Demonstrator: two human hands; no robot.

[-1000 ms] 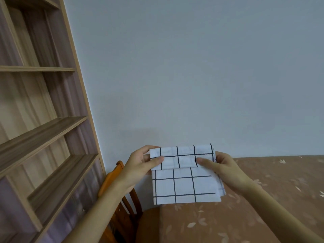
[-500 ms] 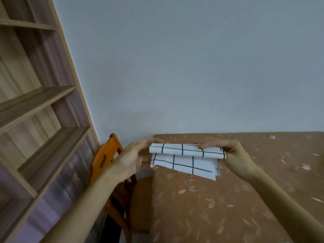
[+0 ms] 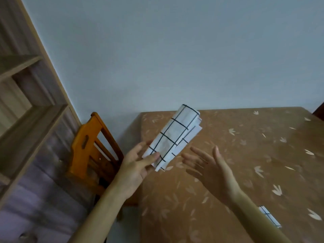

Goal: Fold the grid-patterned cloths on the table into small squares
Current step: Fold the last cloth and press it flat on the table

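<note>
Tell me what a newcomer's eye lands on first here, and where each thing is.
The folded grid cloth stands out first, held at a slant over the brown table, its lower end pinched by the left hand. Beside it the right hand is open, fingers spread, not touching it. An orange chair stands left of the table, and a second grid cloth peeks out beside the right forearm.

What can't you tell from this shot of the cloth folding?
All in the head view:
- Second white black-grid cloth: mostly covered by the right forearm, so its fold is unclear.
- White black-grid folded cloth: its layer count is hidden, as are the fingers of the left hand behind it.
- Dark object: cut off by the right edge.
</note>
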